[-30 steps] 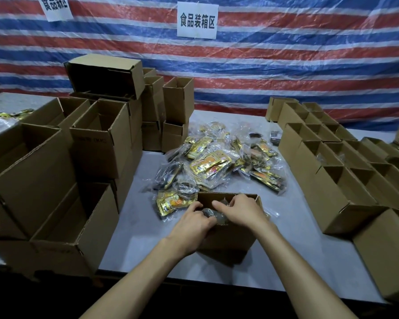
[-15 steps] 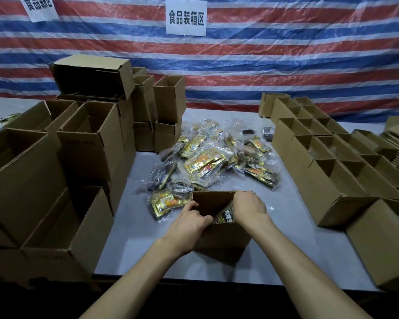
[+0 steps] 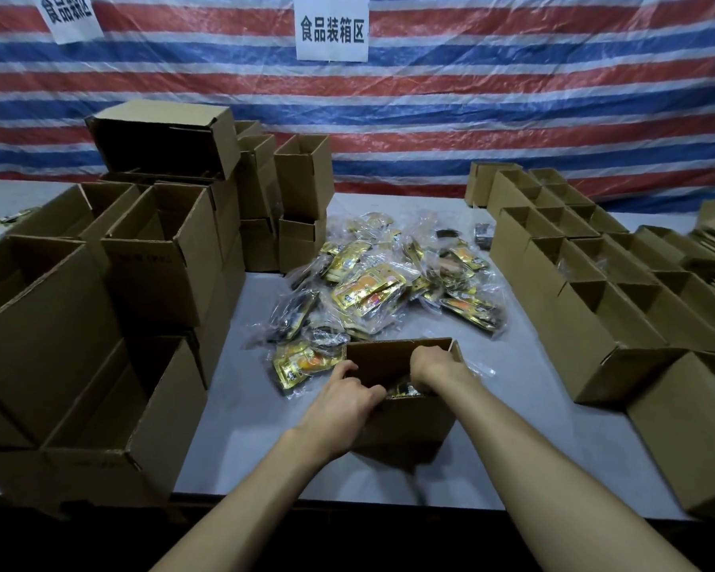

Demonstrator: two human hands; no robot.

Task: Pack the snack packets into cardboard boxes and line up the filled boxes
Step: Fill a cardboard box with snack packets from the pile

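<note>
Striped red-white-blue tarp wall [image 3: 471, 101], white paper signs [image 3: 331, 28], grey table [image 3: 240, 406]

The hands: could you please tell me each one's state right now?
Left hand: grips the near rim of the cardboard box.
Right hand: reaches into the box; grip hidden, cannot tell.

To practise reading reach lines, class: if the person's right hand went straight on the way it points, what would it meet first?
Probably the far inner wall of the open cardboard box, near its right corner; the right hand points that way, fingertips hidden inside, so depth is unclear.
</note>
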